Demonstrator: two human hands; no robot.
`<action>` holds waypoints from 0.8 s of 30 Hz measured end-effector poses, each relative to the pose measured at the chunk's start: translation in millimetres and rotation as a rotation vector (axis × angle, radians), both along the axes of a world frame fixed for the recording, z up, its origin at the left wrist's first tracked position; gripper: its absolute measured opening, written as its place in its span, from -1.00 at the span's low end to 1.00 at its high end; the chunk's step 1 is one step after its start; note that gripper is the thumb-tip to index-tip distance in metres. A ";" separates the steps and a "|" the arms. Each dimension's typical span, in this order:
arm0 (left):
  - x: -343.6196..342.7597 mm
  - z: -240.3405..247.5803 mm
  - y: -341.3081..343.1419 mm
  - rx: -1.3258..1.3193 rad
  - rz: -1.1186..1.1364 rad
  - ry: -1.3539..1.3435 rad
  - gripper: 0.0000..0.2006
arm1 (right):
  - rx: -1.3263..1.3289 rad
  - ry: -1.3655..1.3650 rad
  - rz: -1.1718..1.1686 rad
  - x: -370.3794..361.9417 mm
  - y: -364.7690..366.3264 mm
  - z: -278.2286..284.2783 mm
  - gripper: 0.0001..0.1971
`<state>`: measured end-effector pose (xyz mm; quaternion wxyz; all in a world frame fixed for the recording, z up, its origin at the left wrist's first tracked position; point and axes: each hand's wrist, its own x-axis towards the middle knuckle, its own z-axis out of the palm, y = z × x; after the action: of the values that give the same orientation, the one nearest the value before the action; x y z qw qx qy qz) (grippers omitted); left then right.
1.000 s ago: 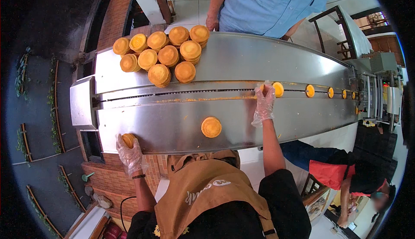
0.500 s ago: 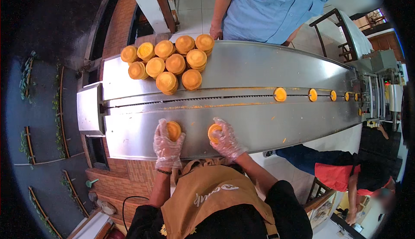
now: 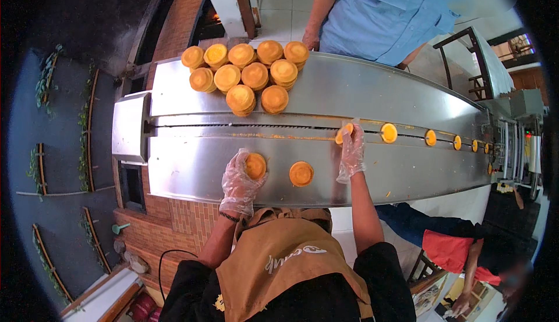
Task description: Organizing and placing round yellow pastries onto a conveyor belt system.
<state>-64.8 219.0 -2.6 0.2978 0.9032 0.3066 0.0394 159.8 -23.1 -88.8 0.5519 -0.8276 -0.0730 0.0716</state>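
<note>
My left hand, in a clear plastic glove, curls round a round golden pastry on the near side of the steel table. Over the slot that runs along the table, my gloved right hand pinches another round pastry at its edge. Between my hands, a third pastry lies untouched on the near side; I cannot tell whether others are under it. Farther right along the slot, a pastry heads a spaced row of several more.
Several stacks of pastries stand at the table's far left. The long steel table runs to a machine at the right. Across it stands a person in a blue shirt; someone in red and black is at the lower right.
My right hand has moved from the near side up and right to the slot, carrying a pastry. My left hand stays at its pastry. The view has shifted slightly.
</note>
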 end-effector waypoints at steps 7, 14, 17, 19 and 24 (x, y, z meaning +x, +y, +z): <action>-12.5 -10.0 4.2 -0.047 0.024 -0.053 -0.18 | -0.336 -0.227 0.531 -107.6 36.9 55.0 -0.40; -14.1 -13.5 0.5 -0.335 0.054 -0.174 -0.01 | -0.449 -0.305 0.372 -85.9 27.6 12.6 -0.41; -12.2 -13.4 -1.6 -0.396 0.020 -0.150 0.03 | -0.440 -0.322 0.059 -27.4 13.9 19.2 -0.46; -6.5 -15.3 -3.8 -0.378 -0.019 -0.138 0.04 | -0.499 -0.452 -0.002 -11.3 13.9 9.7 -0.49; 4.6 -26.8 -9.2 -0.370 -0.106 -0.187 0.11 | 0.096 0.083 0.022 -14.2 31.5 -6.4 -0.56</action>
<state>-60.2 209.8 -29.4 0.4871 0.8405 0.2319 0.0505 145.6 8.4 -95.2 0.5929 -0.7955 -0.0627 0.1083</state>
